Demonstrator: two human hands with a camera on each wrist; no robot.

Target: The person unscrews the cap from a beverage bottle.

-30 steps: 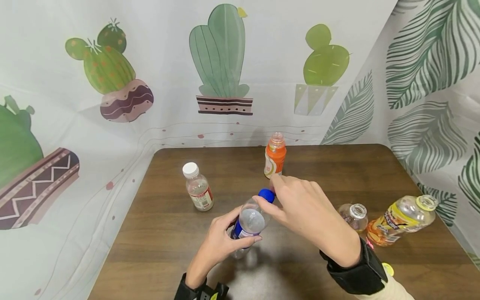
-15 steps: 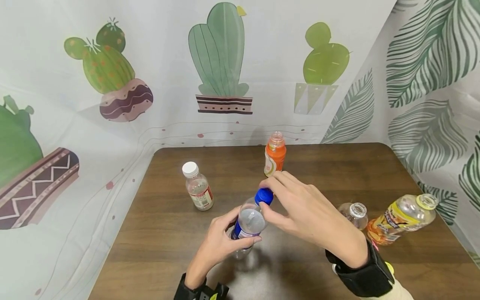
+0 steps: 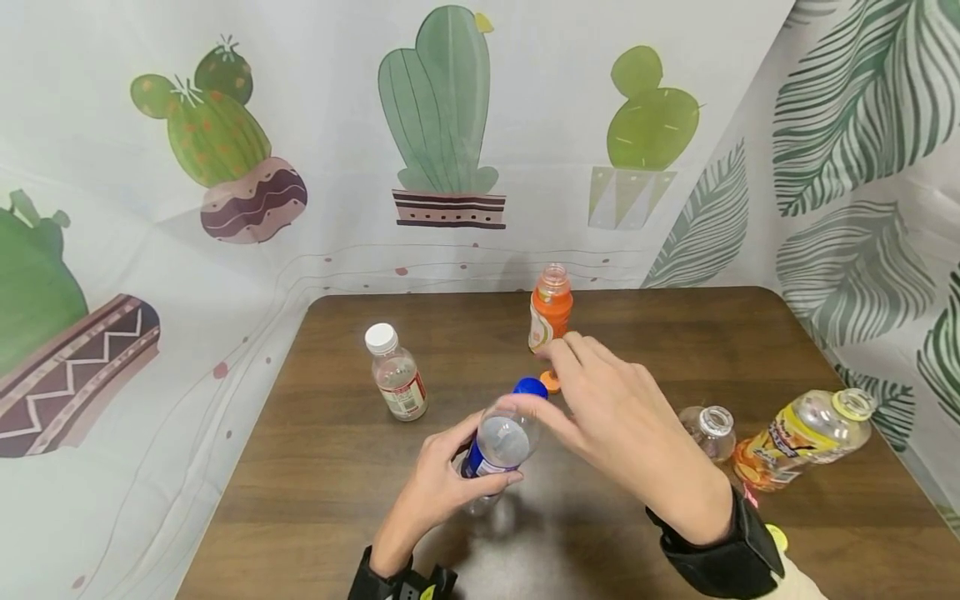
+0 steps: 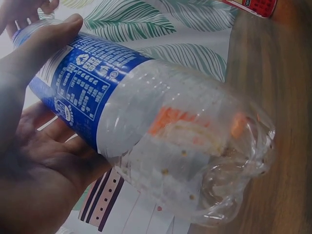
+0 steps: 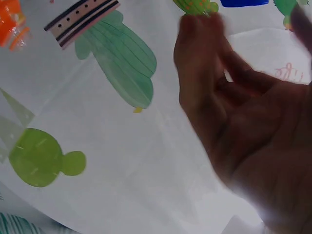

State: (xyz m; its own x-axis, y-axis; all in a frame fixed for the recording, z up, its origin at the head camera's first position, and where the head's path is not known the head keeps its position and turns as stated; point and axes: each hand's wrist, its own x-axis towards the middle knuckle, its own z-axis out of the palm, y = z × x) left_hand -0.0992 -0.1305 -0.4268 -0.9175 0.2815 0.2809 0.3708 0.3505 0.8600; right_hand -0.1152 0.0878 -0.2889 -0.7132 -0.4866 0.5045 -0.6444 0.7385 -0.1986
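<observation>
My left hand (image 3: 442,471) grips a clear plastic bottle (image 4: 87,83) with a blue label around its middle. The bottle is held tilted, its blue screw cap (image 3: 531,387) up and to the right, its bare ridged base (image 4: 229,170) showing in the left wrist view. Over the cap is my right hand (image 3: 626,417), thumb overlapping the cap's near side, bent fingers standing off from it. In the right wrist view, a gap shows between these fingers and the blue cap (image 5: 243,2). The bottle's neck is hidden behind the right thumb in the head view.
An uncapped orange bottle (image 3: 551,312) stands at the back, an orange cap (image 3: 551,382) before it. To the left is a white-capped clear bottle (image 3: 399,379). Right of my hand stand an uncapped clear bottle (image 3: 708,429) and a yellow-labelled one (image 3: 798,442); a yellow cap (image 3: 777,537) lies nearer.
Half a second ago my right thumb and fingers pinched the blue cap; now the fingers have lifted off it and the orange cap shows between. The left hand keeps its grip.
</observation>
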